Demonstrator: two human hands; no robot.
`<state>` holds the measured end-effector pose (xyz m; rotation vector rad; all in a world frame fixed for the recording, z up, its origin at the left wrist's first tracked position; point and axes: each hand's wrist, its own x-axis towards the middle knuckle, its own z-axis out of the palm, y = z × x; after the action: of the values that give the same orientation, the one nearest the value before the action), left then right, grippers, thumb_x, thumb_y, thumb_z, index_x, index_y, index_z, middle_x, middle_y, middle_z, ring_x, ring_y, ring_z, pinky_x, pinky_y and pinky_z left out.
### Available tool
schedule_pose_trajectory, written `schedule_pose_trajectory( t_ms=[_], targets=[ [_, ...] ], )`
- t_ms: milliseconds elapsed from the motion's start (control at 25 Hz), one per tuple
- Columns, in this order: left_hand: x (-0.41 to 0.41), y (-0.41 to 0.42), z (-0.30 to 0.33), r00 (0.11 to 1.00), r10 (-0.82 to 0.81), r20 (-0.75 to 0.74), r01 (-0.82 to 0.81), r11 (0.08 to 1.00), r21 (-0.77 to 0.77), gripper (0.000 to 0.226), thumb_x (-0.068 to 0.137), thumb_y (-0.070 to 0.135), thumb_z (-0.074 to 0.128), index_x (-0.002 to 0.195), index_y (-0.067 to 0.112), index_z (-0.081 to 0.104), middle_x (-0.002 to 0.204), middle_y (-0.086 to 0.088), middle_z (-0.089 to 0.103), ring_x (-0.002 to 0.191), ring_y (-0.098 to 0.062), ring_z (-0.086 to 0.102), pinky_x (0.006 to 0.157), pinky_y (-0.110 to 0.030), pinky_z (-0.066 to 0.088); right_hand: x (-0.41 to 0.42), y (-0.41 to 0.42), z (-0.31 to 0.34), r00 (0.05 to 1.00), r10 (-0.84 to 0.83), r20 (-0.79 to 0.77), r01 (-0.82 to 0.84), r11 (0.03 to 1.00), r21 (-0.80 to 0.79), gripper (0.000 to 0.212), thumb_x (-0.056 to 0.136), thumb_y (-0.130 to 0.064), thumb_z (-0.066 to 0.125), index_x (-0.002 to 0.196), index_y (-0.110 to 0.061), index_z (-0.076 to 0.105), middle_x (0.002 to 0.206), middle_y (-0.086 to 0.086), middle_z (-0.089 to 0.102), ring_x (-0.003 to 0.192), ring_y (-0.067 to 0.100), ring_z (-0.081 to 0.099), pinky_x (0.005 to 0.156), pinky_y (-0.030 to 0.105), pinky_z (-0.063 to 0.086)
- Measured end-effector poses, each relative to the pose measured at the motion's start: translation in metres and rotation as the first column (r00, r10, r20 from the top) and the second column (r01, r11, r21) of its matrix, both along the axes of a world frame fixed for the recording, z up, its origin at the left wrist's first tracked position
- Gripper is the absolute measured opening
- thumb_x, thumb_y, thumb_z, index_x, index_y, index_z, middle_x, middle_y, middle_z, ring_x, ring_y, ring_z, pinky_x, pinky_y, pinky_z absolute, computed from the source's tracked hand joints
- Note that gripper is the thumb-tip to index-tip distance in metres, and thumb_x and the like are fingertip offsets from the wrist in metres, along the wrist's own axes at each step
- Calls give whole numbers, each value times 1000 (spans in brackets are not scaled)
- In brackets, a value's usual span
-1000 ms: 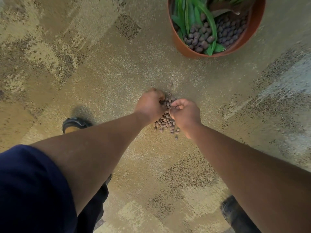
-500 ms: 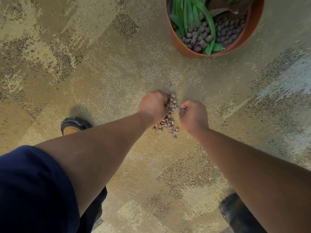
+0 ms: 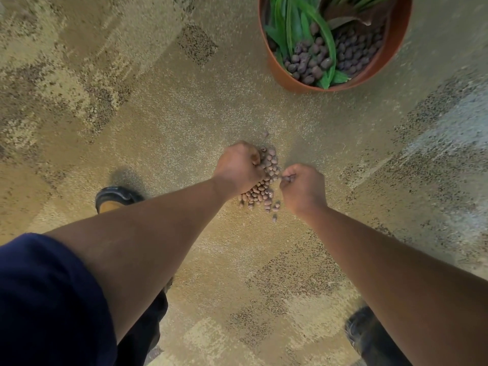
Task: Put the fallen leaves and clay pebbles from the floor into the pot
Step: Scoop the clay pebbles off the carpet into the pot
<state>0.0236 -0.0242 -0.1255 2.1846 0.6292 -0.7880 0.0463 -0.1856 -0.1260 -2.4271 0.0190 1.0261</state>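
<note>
A small heap of clay pebbles (image 3: 264, 184) lay on the carpet (image 3: 158, 114) in the middle of the view. The left hand (image 3: 239, 166) sat on the left side of the heap with its fingers curled down into the pebbles, so it had hold of some. The right hand (image 3: 303, 187) was just beside the heap on the right, closed like a fist, with a pebble or two pinched at its fingertips. The two hands were close but not touching. One lone pebble (image 3: 265, 133) lay a little past the heap, toward the pot (image 3: 286, 79). The orange pot stood near the top edge, well apart from the hands and off to the right. Its far side was cut off by the top of the view. Inside it were dark pebbles and long green leaves (image 3: 295, 25). Between the heap and the pot there was only bare carpet. A shoe (image 3: 116, 198) stood to the left of the left arm, and another shoe (image 3: 361, 331) showed near the bottom edge on the right. A dark blue sleeve (image 3: 47, 299) filled the bottom left corner.
</note>
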Motion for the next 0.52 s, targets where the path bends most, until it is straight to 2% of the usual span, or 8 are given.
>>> schedule_pose_trajectory(
  t_ms=[120,200,280,400,520],
  targets=[
    [-4,4,0,999,35,13,-35,999,-5,30,80,9,82,75,30,61,91,10,57,84,-2,58,56,13,31,-1,1,1,991,130,-23,-130,991,-1,16,94,4,66,102,-8,73,95,1,69,71,12,68,61,22,61],
    [-6,7,2,996,80,24,-80,997,-1,25,82,13,81,79,30,62,88,10,57,83,1,60,56,10,36,0,1,1,977,211,-21,-211,975,-65,14,96,2,62,95,-8,71,93,5,68,75,17,70,62,27,62],
    [-5,6,9,988,145,61,-145,989,-9,20,85,17,79,81,29,64,92,9,58,87,-1,63,60,5,44,2,2,2,967,256,-6,-255,960,-116,17,98,1,59,87,-8,67,83,5,67,74,19,70,63,35,63],
    [11,0,26,943,267,198,-249,962,-110,15,88,14,75,84,24,65,97,11,59,88,-8,68,76,-17,61,4,3,6,938,345,-14,-344,931,-124,20,101,-4,57,83,-11,64,76,4,66,70,20,69,65,38,64],
    [39,-6,52,882,316,350,-263,946,-191,9,88,10,74,85,15,67,99,3,62,84,-14,68,77,-31,63,10,-1,12,937,344,-59,-347,935,-69,11,101,-8,60,94,-10,68,83,5,69,74,19,70,71,36,65]
  ],
)
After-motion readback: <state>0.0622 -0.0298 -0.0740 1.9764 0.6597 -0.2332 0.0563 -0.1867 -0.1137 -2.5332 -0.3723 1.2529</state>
